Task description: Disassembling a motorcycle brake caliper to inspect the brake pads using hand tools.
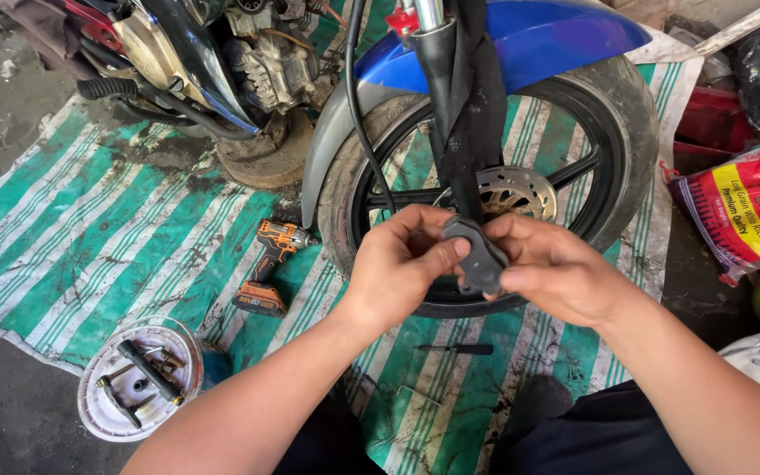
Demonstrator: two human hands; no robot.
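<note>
Held part: a small dark grey brake part [478,255], held up in front of the motorcycle's front wheel [613,132], level with the lower edge of the brake disc [516,192].
Left hand: the left hand [398,264] grips the part's left edge, thumb pressed on its face, fingers curled behind.
Right hand: the right hand [560,268] pinches the right side, thumb on top, fingers wrapped under.
Part and grip: it sits between both thumbs, touching both hands, its middle showing.
Wheel area: a blue mudguard [538,35] arches over the tyre; a black fork leg [459,105] runs down to just behind the hands.
Dish: a round white dish [98,418] at lower left holds dark bolts and a black rod-shaped tool [147,369].
Ground: an orange cordless driver [267,268] lies on the green-and-white striped mat [90,237], left of the wheel; a black screwdriver [455,349] lies below the hands.
Right edge: a red-and-yellow printed sack [745,211].
</note>
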